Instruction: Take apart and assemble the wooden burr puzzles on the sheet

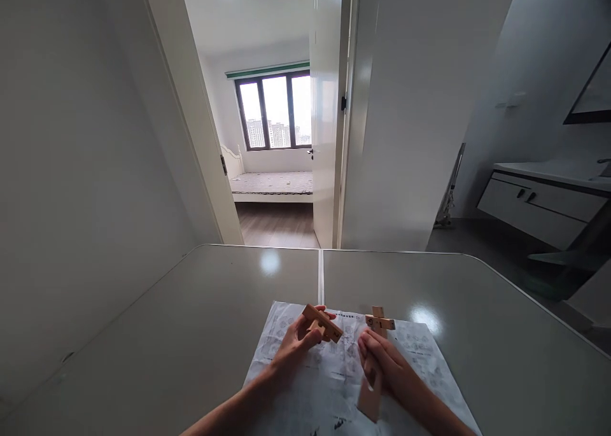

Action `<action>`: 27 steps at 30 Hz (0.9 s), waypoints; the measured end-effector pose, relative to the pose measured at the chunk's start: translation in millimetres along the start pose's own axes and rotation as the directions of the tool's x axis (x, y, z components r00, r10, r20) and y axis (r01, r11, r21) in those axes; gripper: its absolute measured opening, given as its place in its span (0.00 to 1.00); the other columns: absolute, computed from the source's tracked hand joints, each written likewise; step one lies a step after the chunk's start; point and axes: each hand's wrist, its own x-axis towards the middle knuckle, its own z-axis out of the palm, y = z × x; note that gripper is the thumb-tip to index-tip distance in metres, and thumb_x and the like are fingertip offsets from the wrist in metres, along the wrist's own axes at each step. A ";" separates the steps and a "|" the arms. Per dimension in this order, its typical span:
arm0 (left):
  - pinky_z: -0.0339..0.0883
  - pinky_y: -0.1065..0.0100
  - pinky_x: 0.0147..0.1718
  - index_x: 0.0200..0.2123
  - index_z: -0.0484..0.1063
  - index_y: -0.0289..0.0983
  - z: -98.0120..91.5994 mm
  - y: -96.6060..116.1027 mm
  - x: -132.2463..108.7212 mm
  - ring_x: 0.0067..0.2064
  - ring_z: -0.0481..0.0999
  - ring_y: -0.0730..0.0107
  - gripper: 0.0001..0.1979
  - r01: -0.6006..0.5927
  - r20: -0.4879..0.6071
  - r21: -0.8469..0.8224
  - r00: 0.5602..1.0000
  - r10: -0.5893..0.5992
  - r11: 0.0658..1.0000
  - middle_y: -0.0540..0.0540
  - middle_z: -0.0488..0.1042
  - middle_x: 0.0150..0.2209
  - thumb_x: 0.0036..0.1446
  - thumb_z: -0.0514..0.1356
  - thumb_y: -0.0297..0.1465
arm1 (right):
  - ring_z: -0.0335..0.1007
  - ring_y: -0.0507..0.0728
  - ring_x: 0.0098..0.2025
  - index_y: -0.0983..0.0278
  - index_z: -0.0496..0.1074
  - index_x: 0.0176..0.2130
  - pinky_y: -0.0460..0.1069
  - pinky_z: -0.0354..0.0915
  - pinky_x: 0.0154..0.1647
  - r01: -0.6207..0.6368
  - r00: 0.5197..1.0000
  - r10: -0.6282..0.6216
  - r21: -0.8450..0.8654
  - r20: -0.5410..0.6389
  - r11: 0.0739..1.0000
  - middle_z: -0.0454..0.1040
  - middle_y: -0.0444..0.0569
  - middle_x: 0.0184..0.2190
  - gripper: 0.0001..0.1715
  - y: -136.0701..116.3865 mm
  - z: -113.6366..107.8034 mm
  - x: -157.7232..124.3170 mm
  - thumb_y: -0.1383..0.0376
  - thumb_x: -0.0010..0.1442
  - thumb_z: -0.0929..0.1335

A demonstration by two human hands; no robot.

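My left hand (300,339) is closed around a few joined wooden pieces (329,326), which look like notched puzzle blocks; a dark mark shows on the end of one. To the right, my right hand (382,358) grips a second wooden assembly, with a crosspiece (380,322) at its top bearing dark marks. A longer flat wooden piece (370,398) with a cut-out sticks out below that hand. The two assemblies are apart, both over a creased printed sheet (344,382). My fingers hide parts of both assemblies.
The sheet lies on a grey table (238,283) with a seam down its middle. Beyond its far edge is an open door (329,137) into a room with a bed (272,184). A wall stands at left; a washbasin cabinet (539,200) is at right.
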 end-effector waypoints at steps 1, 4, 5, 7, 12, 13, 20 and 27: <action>0.70 0.48 0.55 0.59 0.71 0.40 -0.2 -0.5 0.4 0.56 0.76 0.44 0.37 0.004 0.002 0.004 1.000 -0.004 1.000 0.36 0.76 0.58 0.55 0.64 0.58 | 0.57 0.49 0.19 0.61 0.64 0.29 0.43 0.57 0.19 -0.036 0.999 0.036 0.049 -0.004 0.998 0.64 0.38 0.20 0.31 3.1 0.7 0.9 0.39 0.64 0.67; 0.70 0.49 0.55 0.59 0.71 0.41 -0.7 0.0 1.0 0.56 0.76 0.45 0.36 0.004 0.016 0.017 1.000 -0.004 1.000 0.37 0.76 0.58 0.56 0.64 0.57 | 0.57 0.47 0.18 0.61 0.66 0.28 0.42 0.56 0.17 -0.177 0.984 0.179 0.250 0.017 0.952 0.63 0.38 0.20 0.31 9.7 2.2 3.2 0.39 0.58 0.72; 0.70 0.49 0.55 0.59 0.71 0.41 -0.7 1.0 0.9 0.56 0.76 0.45 0.35 0.001 0.017 0.020 1.000 -0.001 1.000 0.37 0.76 0.58 0.56 0.63 0.57 | 0.56 0.46 0.17 0.61 0.67 0.28 0.41 0.55 0.16 -0.204 0.978 0.210 0.317 0.013 0.926 0.63 0.38 0.20 0.31 10.2 2.0 3.7 0.39 0.56 0.74; 0.69 0.48 0.56 0.59 0.72 0.41 -0.6 3.3 0.5 0.57 0.76 0.44 0.36 -0.006 0.025 0.026 1.000 0.006 1.000 0.38 0.76 0.58 0.55 0.63 0.59 | 0.61 0.47 0.19 0.62 0.69 0.30 0.41 0.59 0.18 -0.226 0.968 0.252 0.372 -0.022 0.900 0.66 0.40 0.23 0.29 8.5 0.0 3.9 0.41 0.56 0.75; 0.66 0.46 0.59 0.60 0.70 0.44 0.7 5.3 -1.0 0.59 0.74 0.42 0.41 -0.013 0.027 0.005 1.000 0.013 1.000 0.39 0.76 0.59 0.49 0.67 0.60 | 0.59 0.49 0.18 0.58 0.72 0.34 0.45 0.64 0.17 -0.082 0.973 0.151 0.353 -0.174 0.932 0.73 0.44 0.30 0.24 -3.0 -5.5 2.4 0.41 0.57 0.74; 0.66 0.47 0.59 0.60 0.70 0.44 0.9 4.7 -1.0 0.60 0.74 0.41 0.41 -0.015 0.021 -0.009 1.000 0.015 1.000 0.39 0.75 0.60 0.48 0.68 0.60 | 0.54 0.47 0.16 0.58 0.72 0.33 0.46 0.64 0.17 -0.053 0.974 0.128 0.364 -0.185 0.930 0.73 0.44 0.30 0.25 -5.0 -5.3 2.3 0.41 0.56 0.74; 0.66 0.48 0.60 0.59 0.71 0.43 -0.2 3.4 0.3 0.61 0.72 0.42 0.40 -0.031 0.040 -0.005 0.999 0.031 1.000 0.39 0.75 0.59 0.49 0.68 0.59 | 0.40 0.45 0.18 0.61 0.59 0.23 0.41 0.50 0.16 -0.172 0.979 0.206 0.507 -0.011 0.845 0.53 0.35 0.21 0.30 -12.5 1.6 1.2 0.47 0.57 0.75; 0.65 0.46 0.60 0.58 0.72 0.42 1.5 5.9 -0.2 0.61 0.72 0.41 0.40 -0.037 0.051 -0.029 0.998 0.039 0.999 0.38 0.75 0.59 0.48 0.70 0.58 | 0.38 0.47 0.19 0.61 0.51 0.19 0.41 0.46 0.15 -0.199 0.980 0.152 0.605 0.128 0.771 0.46 0.35 0.19 0.34 -10.2 1.0 2.7 0.51 0.59 0.74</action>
